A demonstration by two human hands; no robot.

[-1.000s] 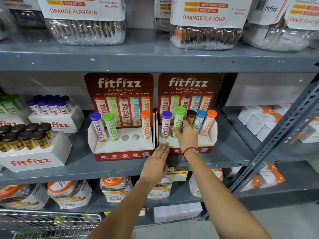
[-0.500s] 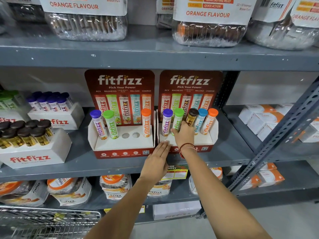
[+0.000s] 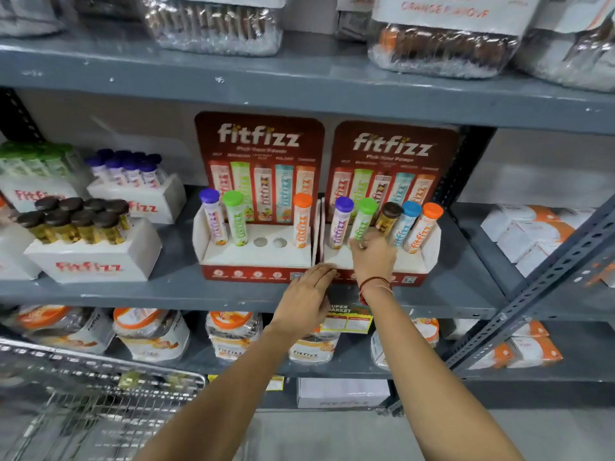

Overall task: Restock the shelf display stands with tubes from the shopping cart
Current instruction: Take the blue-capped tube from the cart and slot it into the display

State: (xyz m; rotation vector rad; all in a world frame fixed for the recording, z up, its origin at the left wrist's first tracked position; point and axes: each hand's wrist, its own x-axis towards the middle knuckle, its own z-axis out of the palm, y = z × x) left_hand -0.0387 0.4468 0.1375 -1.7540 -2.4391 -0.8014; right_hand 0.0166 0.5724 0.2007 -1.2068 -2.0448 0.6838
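Two red-and-white fitfizz display stands sit side by side on the middle shelf. The left stand (image 3: pixel 233 257) holds a purple, a green and an orange tube, with two empty holes (image 3: pixel 269 242) between them. The right stand (image 3: pixel 414 266) holds purple, green, brown, blue and orange tubes. My right hand (image 3: pixel 372 257) is curled around the base of the right stand's green tube (image 3: pixel 364 216), which stands in its slot. My left hand (image 3: pixel 304 296) lies flat with its fingertips against the front edge of the right stand, near the seam between the stands.
The wire shopping cart (image 3: pixel 100 390) is at the bottom left. White fitfizz boxes of brown-capped (image 3: pixel 76 217) and purple-capped (image 3: pixel 128 166) tubes stand left of the stands. A slanted grey shelf upright (image 3: pixel 539 291) runs on the right. Wrapped packs fill the shelves above and below.
My right hand has slid down the green tube to its base as the tube settled lower in the right stand. My left hand has stayed against the stand's front.
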